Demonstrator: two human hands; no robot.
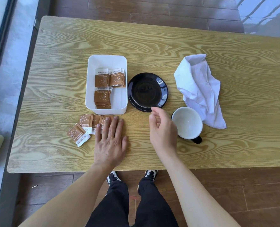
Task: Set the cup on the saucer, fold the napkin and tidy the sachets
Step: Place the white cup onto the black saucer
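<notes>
Wooden table (152, 46), "taikoo" sachets (85, 126) under flat left hand (109, 143); right hand (162, 128) loosely curled, empty.

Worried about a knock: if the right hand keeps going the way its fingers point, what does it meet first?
Probably the black saucer: the right hand points up-left at its near rim, though its height above the table is unclear.

One head-worn wide-angle view only, aimed forward and steeply down from above the near edge of the wooden table (152, 46). The whole tabletop is taken in, with floor seen beyond and below. Edges are bowed by the lens. No second view is given.
</notes>
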